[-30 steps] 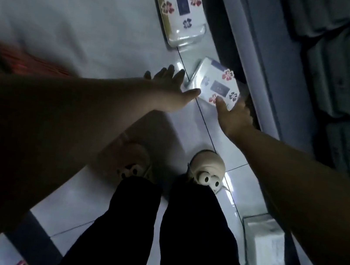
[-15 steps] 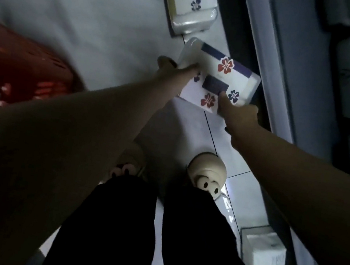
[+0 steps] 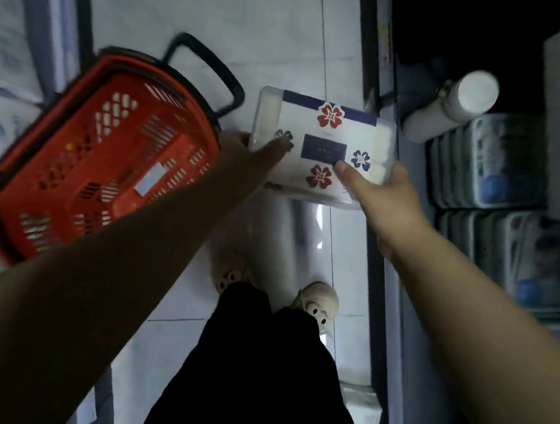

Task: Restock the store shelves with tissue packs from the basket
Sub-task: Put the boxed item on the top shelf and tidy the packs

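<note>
Tissue pack (image 3: 322,145) gripped at its near corners by left hand (image 3: 241,154) and right hand (image 3: 384,195). Basket (image 3: 73,142) just left of pack; shelf edge (image 3: 380,44) just right.

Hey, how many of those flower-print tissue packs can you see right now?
1: the flower-print tissue pack gripped between the left hand and right hand, over the floor. Others may lie out of view.

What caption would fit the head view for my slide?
Left hand and right hand grip a flower-printed tissue pack between the red basket and the shelved packs.
</note>
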`<action>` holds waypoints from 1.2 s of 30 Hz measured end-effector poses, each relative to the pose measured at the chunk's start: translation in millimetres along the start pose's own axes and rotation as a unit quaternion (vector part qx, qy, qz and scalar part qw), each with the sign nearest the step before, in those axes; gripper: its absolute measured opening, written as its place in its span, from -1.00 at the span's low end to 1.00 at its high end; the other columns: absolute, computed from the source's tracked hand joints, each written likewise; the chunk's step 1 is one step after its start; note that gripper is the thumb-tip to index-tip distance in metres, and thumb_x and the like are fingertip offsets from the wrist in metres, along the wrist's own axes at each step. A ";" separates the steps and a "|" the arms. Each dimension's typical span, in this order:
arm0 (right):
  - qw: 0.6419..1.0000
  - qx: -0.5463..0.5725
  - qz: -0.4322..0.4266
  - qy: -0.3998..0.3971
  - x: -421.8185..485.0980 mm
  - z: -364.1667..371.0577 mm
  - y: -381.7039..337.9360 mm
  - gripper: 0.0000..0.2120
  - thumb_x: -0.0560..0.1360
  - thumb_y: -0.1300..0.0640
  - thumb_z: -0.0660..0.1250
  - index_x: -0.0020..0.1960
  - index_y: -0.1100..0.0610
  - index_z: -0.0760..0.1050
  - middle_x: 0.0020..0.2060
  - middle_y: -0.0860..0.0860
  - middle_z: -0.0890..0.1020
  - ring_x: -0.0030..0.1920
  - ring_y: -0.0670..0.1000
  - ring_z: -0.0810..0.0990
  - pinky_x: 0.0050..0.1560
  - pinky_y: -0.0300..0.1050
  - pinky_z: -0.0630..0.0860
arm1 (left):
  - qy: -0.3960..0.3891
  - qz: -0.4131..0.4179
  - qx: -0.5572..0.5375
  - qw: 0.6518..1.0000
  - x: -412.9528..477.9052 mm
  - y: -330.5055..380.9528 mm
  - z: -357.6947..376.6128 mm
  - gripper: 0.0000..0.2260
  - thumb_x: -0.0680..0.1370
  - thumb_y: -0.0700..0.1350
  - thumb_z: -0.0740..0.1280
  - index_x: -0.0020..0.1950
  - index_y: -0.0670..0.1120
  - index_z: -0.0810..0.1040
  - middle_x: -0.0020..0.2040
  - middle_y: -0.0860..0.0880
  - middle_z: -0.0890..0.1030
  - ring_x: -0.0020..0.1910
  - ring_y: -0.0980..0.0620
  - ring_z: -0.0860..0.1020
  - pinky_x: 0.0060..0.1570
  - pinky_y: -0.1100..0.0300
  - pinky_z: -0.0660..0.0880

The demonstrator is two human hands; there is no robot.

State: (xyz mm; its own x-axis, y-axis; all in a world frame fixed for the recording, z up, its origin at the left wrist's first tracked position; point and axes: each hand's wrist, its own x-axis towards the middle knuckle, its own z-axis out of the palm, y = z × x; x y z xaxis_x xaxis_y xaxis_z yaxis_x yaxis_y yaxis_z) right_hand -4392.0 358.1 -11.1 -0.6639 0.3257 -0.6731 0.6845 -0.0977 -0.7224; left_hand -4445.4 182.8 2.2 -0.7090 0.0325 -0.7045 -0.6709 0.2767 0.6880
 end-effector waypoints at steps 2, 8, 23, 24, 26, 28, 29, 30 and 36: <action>1.000 -0.014 -0.021 -0.019 -33.6 6.1 -43.4 -0.49 0.32 -0.04 0.57 0.13 0.03 0.38 0.08 -0.02 0.63 0.09 0.00 0.63 0.18 -0.06 0.55 | 0.034 0.031 -0.023 0.999 -34.2 37.1 -23.5 -0.50 0.40 -0.02 0.47 0.21 -0.31 0.54 -0.02 -0.21 0.67 -0.17 -0.03 0.67 -0.25 0.14 0.60; 0.995 -0.006 -0.085 -0.049 -120.1 31.4 -164.2 -0.73 0.48 0.04 0.44 -0.04 -0.03 0.32 -0.01 -0.05 0.60 0.04 -0.02 0.64 0.15 -0.04 0.58 | 0.089 0.099 -0.053 0.990 -140.0 128.6 -90.4 -0.55 0.56 -0.12 0.38 0.36 -0.16 0.28 0.05 0.06 0.54 -0.08 0.21 0.56 -0.24 0.40 0.53; 0.950 -0.059 -0.254 -0.174 -263.0 161.5 -379.9 -0.70 0.51 0.00 0.42 0.12 0.10 0.41 0.00 0.02 0.68 -0.06 -0.02 0.69 -0.28 -0.24 0.58 | 0.241 0.268 -0.107 0.927 -282.8 264.8 -277.3 -0.62 0.59 -0.04 0.31 0.34 -0.04 0.27 0.10 0.12 0.52 -0.09 0.30 0.52 -0.36 0.53 0.42; 0.946 -0.066 -0.260 -0.182 -268.7 171.0 -389.7 -0.63 0.50 -0.03 0.42 0.18 0.13 0.39 0.04 0.05 0.68 -0.06 -0.01 0.69 -0.35 -0.27 0.52 | 0.250 0.278 -0.113 0.921 -288.6 270.7 -288.1 -0.58 0.59 -0.05 0.31 0.39 -0.04 0.24 0.14 0.10 0.52 -0.06 0.28 0.54 -0.33 0.51 0.44; 0.938 -0.067 -0.275 -0.198 -280.0 189.5 -411.2 -0.65 0.51 -0.02 0.40 0.15 0.13 0.37 0.06 0.06 0.67 -0.12 -0.04 0.67 -0.40 -0.29 0.48 | 0.268 0.299 -0.126 0.907 -299.0 282.0 -309.8 -0.47 0.59 -0.07 0.31 0.49 0.01 0.14 0.17 0.14 0.52 -0.04 0.26 0.58 -0.29 0.45 0.49; 0.929 -0.074 -0.299 -0.207 -286.3 206.5 -434.7 -0.65 0.51 -0.03 0.41 0.13 0.11 0.36 0.03 0.02 0.64 -0.17 -0.14 0.62 -0.43 -0.36 0.46 | 0.291 0.316 -0.127 0.894 -308.5 292.6 -328.2 -0.47 0.60 -0.07 0.30 0.50 0.08 0.14 0.12 0.19 0.53 -0.08 0.28 0.60 -0.29 0.40 0.50; 0.921 -0.074 -0.315 -0.218 -289.6 217.3 -446.3 -0.64 0.49 -0.03 0.42 0.13 0.12 0.38 0.03 0.01 0.63 -0.18 -0.16 0.62 -0.44 -0.40 0.46 | 0.303 0.321 -0.124 0.889 -311.7 297.4 -337.6 -0.50 0.60 -0.06 0.29 0.48 0.09 0.17 0.12 0.20 0.54 -0.09 0.28 0.60 -0.29 0.38 0.50; 0.911 -0.074 -0.328 -0.239 -295.1 229.5 -458.4 -0.59 0.45 -0.07 0.45 0.15 0.14 0.42 0.04 0.02 0.64 -0.16 -0.14 0.65 -0.39 -0.42 0.49 | 0.319 0.322 -0.122 0.883 -314.2 302.8 -346.9 -0.53 0.60 -0.04 0.28 0.47 0.10 0.20 0.12 0.20 0.55 -0.10 0.27 0.60 -0.28 0.37 0.51; 0.856 -0.087 -0.376 -0.345 -303.8 312.7 -529.0 -0.31 0.25 -0.20 0.51 0.21 0.14 0.40 0.09 0.02 0.65 -0.03 -0.02 0.70 -0.05 -0.06 0.63 | 0.439 0.328 -0.126 0.827 -327.5 344.6 -412.0 -0.58 0.60 -0.02 0.29 0.42 0.09 0.23 0.11 0.21 0.53 -0.05 0.32 0.57 -0.11 0.39 0.53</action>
State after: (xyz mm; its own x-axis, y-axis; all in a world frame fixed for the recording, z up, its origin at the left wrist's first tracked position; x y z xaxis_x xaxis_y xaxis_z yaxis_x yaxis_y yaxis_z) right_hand -4646.5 16.7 526.2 -0.9151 -0.4033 -0.0058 -0.0186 0.0565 -0.9982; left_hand -4533.9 -128.2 541.9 -0.7484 -0.6445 0.1567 -0.0246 0.2630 0.9645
